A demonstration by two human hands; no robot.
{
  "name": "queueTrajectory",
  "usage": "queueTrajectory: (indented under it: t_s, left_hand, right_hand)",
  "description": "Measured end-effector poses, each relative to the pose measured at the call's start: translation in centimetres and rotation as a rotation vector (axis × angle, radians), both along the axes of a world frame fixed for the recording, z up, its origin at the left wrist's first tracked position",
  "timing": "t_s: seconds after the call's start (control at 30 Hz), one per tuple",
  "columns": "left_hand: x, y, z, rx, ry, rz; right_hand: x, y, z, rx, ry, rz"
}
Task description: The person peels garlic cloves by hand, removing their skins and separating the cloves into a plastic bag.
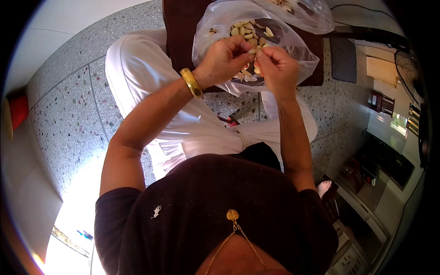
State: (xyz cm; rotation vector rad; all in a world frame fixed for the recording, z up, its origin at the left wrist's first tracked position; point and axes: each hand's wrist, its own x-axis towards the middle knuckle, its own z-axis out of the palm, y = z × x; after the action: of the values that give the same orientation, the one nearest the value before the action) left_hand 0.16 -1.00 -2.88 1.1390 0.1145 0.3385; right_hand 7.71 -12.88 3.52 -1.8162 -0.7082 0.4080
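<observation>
Pinching a small piece (252, 51) between left hand (223, 60) and right hand (277, 71) — over the open bag (306, 60) by table's (178, 32) near edge, likely to catch scraps (250, 79).

I see a grey speckled floor (68, 110), crossed by thin dark seams, meeting a pale wall (59, 23) on my left. White glare (75, 206) floods my lower left. Rightward I make out a dark mat (343, 62), a small dark chair (381, 102) and a wire-caged fan (408, 75); lower down, shadowed furniture (387, 160) looks too warped to identify.
</observation>
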Motion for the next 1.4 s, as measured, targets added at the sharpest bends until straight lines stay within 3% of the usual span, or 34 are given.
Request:
queueTrajectory:
  t_s: [0.2,0.4,0.6,0.7,0.8,1.0,1.2,1.3,1.4]
  left_hand:
    - [-0.4,0.5,0.9,0.057,0.037,-0.063]
    - [-0.1,1.2,1.6,-0.214,0.141,-0.159]
    - [-0.2,1.5,2.3,-0.312,0.168,-0.156]
    - [0.0,1.3,1.5,-0.163,0.084,-0.137]
    - [-0.1,1.0,1.2,0.000,0.047,-0.061]
    - [0.1,1.1,1.2,-0.119,0.050,-0.084]
    - [-0.3,2.1,3.2,-0.449,0.039,-0.049]
    - [-0.2,1.8,2.8,-0.264,0.015,-0.093]
    - [-0.4,1.1,3.0,-0.166,0.024,-0.105]
  right_hand:
    - [0.4,-0.1,-0.8,0.043,0.121,-0.044]
    - [0.0,-0.2,-1.1,0.180,0.304,-0.038]
    - [-0.3,0.1,-0.8,0.100,0.290,-0.049]
    - [-1.1,1.0,0.3,0.125,0.319,-0.100]
    - [-0.7,0.7,-0.6,0.032,0.135,-0.054]
    - [0.1,0.3,-0.3,0.132,0.339,-0.077]
    - [0.8,-1.2,-1.2,-0.080,0.311,-0.105]
    - [1.2,-0.9,-0.1,0.113,0.362,-0.172]
    - [0.3,0.2,1.6,0.102,0.386,-0.080]
